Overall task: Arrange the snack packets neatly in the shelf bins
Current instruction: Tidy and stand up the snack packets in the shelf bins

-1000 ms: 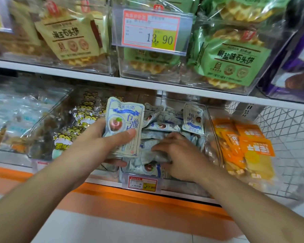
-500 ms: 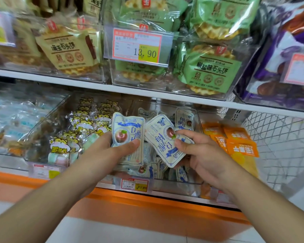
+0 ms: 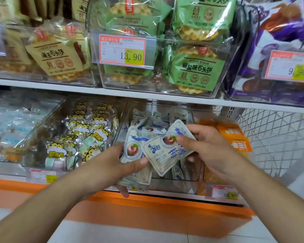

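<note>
Price tag [image 3: 122,51] on upper clear bin: "13.90". Price tag on purple-packet bin [image 3: 290,67]: "9.90". Lower shelf-edge tag [image 3: 224,192]: "29.90", blurred. Green waffle packet [image 3: 195,73]: "椒盐味石头饼". Tan packet [image 3: 55,55]: "石头饼"; first characters unclear.

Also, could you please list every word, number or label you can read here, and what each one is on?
"13.90": price tag on the upper clear bin.
"9.90": price tag on the purple packets' bin.
"椒盐味石头饼": green waffle packet.
"石头饼", first characters unclear: tan waffle packet.
"29", rest blurred: lower price tag.
Blue-and-white packets in both hands, yellow cat packets, orange packets: too blurred.
</note>
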A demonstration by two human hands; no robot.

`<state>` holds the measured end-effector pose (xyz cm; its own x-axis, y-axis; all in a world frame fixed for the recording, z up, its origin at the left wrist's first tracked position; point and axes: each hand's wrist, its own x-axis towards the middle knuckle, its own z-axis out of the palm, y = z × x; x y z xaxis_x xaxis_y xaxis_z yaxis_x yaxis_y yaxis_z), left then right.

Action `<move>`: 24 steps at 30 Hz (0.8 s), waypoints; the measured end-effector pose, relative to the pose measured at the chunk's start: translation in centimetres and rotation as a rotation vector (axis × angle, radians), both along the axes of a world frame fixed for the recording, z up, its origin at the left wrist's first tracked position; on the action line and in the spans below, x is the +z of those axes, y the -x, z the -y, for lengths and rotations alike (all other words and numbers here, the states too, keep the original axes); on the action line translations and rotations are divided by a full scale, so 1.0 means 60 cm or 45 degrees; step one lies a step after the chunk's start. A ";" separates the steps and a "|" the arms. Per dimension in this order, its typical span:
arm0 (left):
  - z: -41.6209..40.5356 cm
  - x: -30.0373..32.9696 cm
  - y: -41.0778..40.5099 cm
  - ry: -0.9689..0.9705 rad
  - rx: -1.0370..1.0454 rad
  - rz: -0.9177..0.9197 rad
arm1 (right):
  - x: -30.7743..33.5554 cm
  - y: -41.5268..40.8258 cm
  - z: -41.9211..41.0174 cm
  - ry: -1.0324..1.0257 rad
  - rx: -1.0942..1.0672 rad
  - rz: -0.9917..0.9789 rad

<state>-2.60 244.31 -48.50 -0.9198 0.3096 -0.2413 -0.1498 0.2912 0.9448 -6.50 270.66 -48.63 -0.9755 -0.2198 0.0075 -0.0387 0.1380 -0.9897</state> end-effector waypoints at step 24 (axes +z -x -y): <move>-0.019 -0.044 0.079 0.573 -0.005 -0.517 | -0.061 0.046 0.103 -0.731 0.167 -0.097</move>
<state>-7.35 245.48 -51.16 -0.9647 0.2625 0.0207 0.1990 0.6753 0.7102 -9.27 264.46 -52.29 -0.9414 -0.3277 -0.0796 -0.1592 0.6399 -0.7517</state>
